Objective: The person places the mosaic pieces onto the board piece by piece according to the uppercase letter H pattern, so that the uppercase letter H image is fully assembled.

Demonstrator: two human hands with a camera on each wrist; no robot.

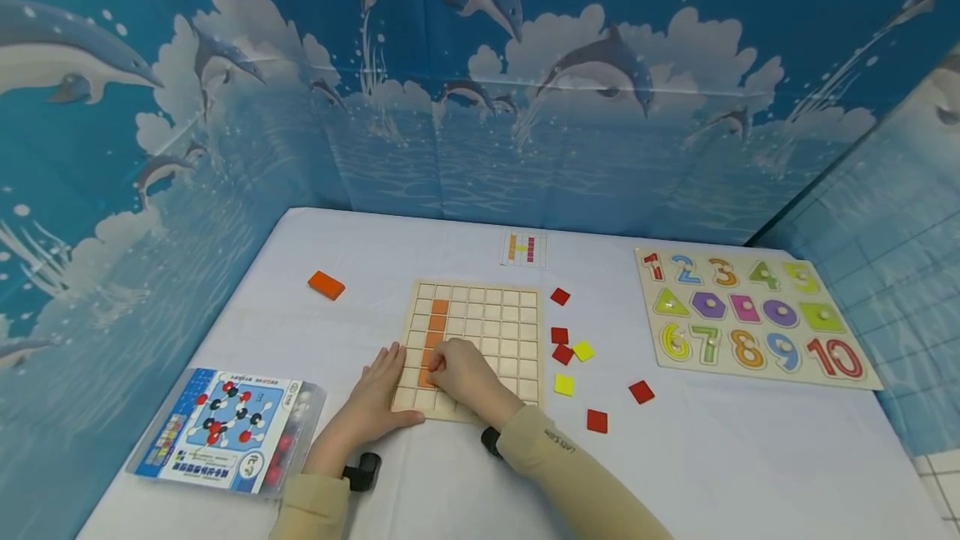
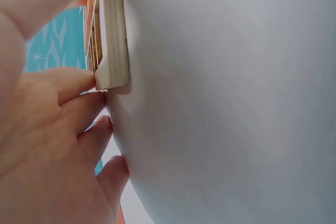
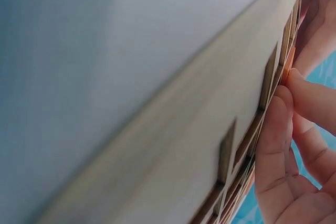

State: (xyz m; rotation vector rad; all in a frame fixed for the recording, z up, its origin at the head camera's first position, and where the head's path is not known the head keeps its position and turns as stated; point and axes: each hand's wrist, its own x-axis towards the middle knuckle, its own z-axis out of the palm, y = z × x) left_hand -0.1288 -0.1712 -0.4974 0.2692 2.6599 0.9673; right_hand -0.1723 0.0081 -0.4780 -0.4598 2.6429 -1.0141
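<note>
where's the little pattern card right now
In the head view, the card lies near the far edge of the table, just beyond the far right corner of the board.

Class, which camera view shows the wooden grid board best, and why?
The head view: it shows the wooden grid board from above, most squares visible. The left wrist view shows mainly a corner and edge; the right wrist view, its border and some cells, slantwise.

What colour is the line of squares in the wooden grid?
The line of squares is orange, seen best in the head view.
</note>
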